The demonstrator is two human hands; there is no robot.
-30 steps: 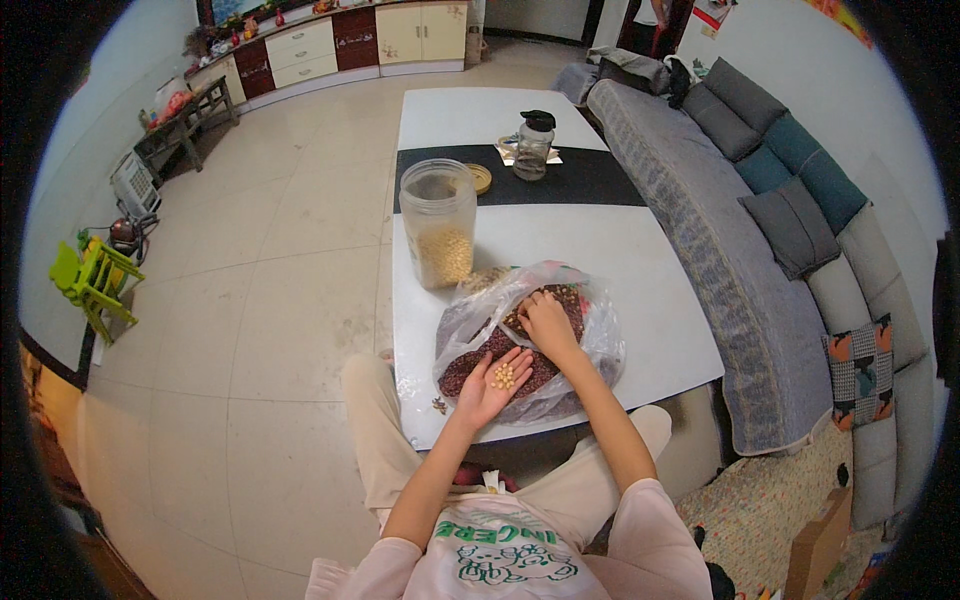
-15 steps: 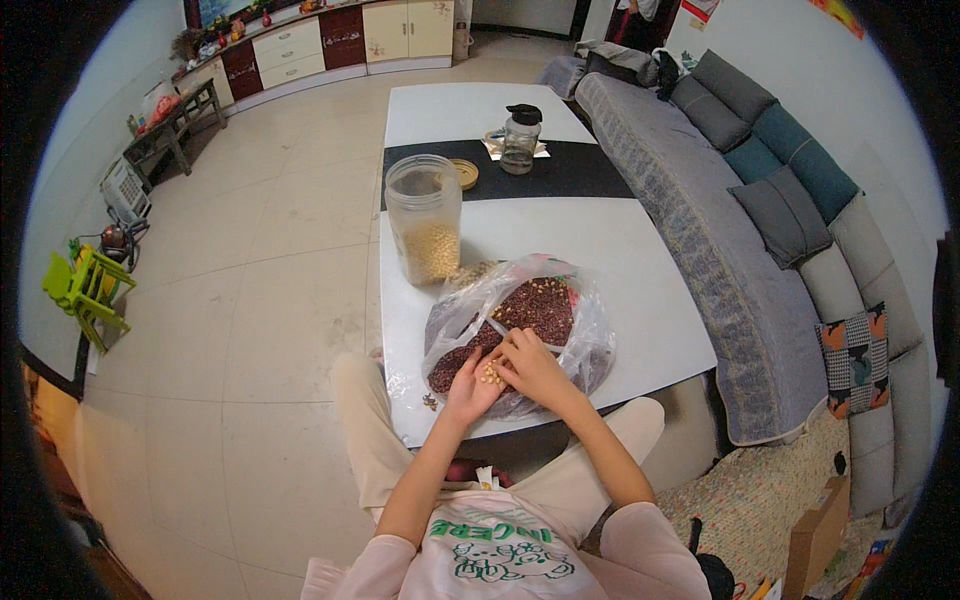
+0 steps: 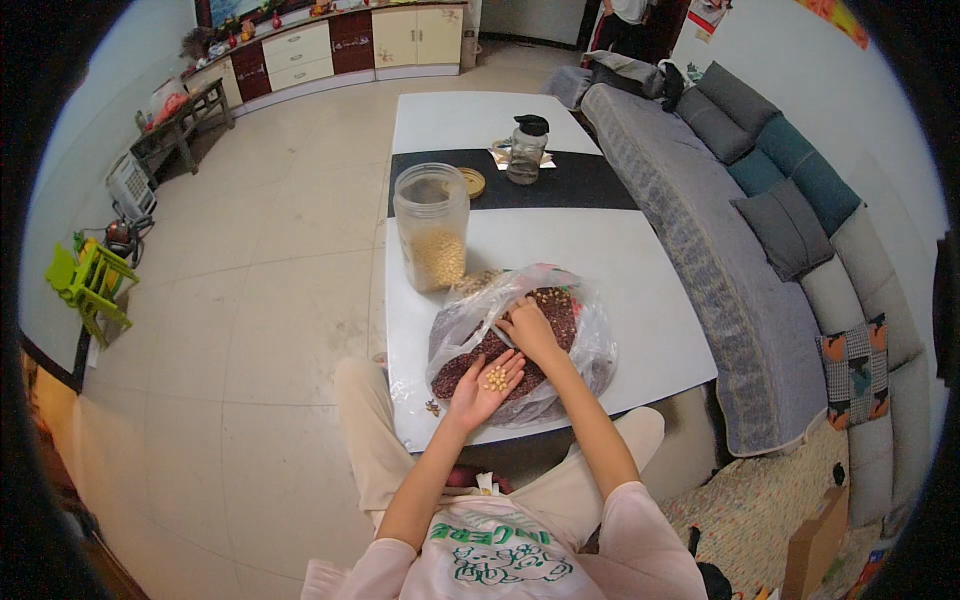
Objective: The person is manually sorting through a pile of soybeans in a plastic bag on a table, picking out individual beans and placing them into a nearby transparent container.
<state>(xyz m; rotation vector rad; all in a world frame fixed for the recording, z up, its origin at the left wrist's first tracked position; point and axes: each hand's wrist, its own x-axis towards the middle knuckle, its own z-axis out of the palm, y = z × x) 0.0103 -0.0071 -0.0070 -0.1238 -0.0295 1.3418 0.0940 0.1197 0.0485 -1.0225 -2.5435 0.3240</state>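
My left hand (image 3: pixel 487 391) lies palm up over the near side of a clear plastic bag (image 3: pixel 592 345), fingers stretched, with a small heap of pale yellow beans (image 3: pixel 496 378) on it. Small dark red beans (image 3: pixel 458 378) fill the opened bag, and yellow ones are scattered among them at the far side. My right hand (image 3: pixel 530 325) reaches into the bag, fingers bent down against the dark beans. Its fingertips are partly hidden, so whatever they pinch cannot be made out. Behind the bag stands a tall clear jar (image 3: pixel 432 225) without its lid, partly filled with yellow beans.
A gold lid (image 3: pixel 472 182) lies behind the jar. A black-topped water bottle (image 3: pixel 527 150) stands farther back on the white table (image 3: pixel 650 300). Along the right runs a grey sofa (image 3: pixel 700 250). A green chair (image 3: pixel 92 285) is at far left; another person (image 3: pixel 622 25) stands in the back.
My right hand has left the left palm and moved away from me into the dark beans. My left palm has opened flatter, showing the yellow beans. The view has shifted slightly.
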